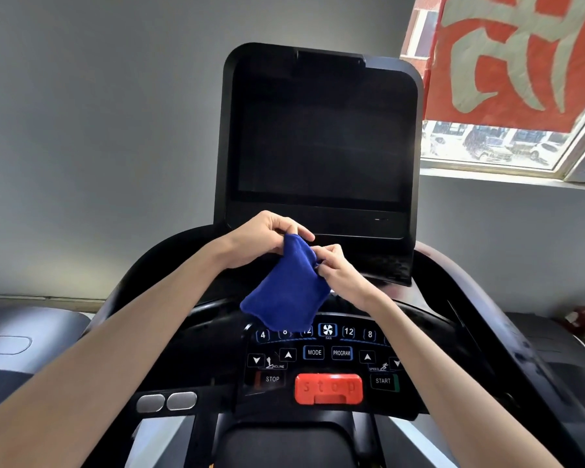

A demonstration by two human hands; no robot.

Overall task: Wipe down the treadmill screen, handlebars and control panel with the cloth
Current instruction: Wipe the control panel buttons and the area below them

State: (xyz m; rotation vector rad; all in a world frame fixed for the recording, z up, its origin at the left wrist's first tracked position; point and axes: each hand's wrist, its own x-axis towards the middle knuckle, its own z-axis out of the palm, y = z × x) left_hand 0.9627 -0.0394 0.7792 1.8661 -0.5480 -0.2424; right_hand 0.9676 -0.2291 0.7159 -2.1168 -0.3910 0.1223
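Observation:
A blue cloth (286, 288) hangs folded in the air just below the dark treadmill screen (321, 140). My left hand (262, 239) pinches its top edge. My right hand (340, 270) grips its right edge, fingers closed on the fabric. The cloth's lower end dangles over the top row of the control panel (328, 354), hiding some number keys. The panel carries MODE, PROGRAM, STOP and START buttons and a red stop key (328, 388). Black handlebars curve away on the left (122, 298) and the right (487, 319).
Silver pulse sensors (166, 401) sit on the lower left bar. A grey wall stands behind the console. At the upper right is a window (507, 146) with a red banner (514, 55). Another machine (21, 336) is at the left edge.

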